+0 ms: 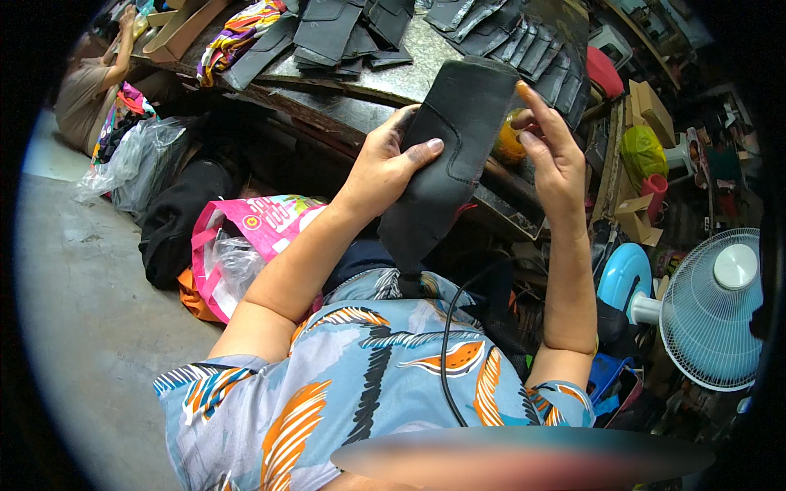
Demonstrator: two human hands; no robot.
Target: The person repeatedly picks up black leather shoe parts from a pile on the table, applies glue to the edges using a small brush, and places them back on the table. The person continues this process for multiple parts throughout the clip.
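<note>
My left hand (383, 162) grips a long black leather piece (463, 114), the thumb lying on its face and the fingers behind it. A curved stitched seam crosses the middle of the piece, and its lower end is cut to an angle. A bit of red shows by its lower right edge. My right hand (559, 159) is raised at the right of the piece with thumb and fingers apart. Its index fingertip is at the upper right edge; whether it touches cannot be made out. Behind that hand is a partly hidden yellow-orange container (509, 141).
Similar black pieces lie in a left pile (327, 33) and a right row (524, 45) on the worktable (417, 69). A blue-white fan (708, 307) stands right. A pink bag (258, 221) and clear plastic bag (143, 159) are left. Another person (86, 98) sits far left.
</note>
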